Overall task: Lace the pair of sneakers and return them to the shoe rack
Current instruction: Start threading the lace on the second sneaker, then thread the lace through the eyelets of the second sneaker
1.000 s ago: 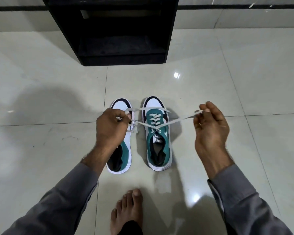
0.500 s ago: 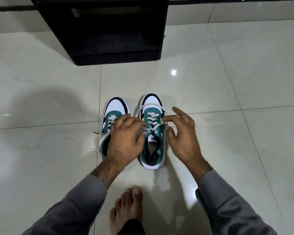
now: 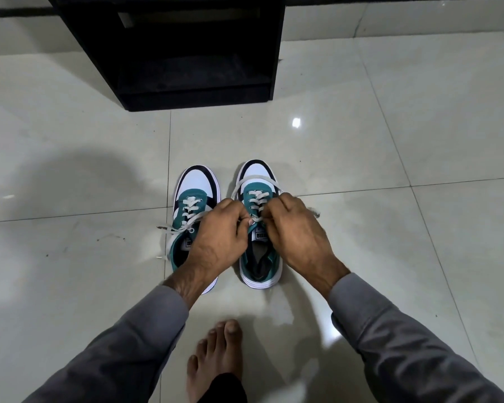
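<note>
L hand [image 3: 216, 237] & R hand [image 3: 296, 231] pinching lace [image 3: 256, 221], over right sneaker [image 3: 259, 266]

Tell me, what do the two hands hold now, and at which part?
Both the left hand and the right hand pinch the white lace of the right-side sneaker, near the top eyelets above the tongue.

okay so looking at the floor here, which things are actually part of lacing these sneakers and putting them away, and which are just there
Part of the job:
right sneaker, its lace pinched by both hands
left hand
right hand
left sneaker, lace ends loose on the floor
black shoe rack, where the pair goes

Just there:
bare foot
tiled floor
</note>
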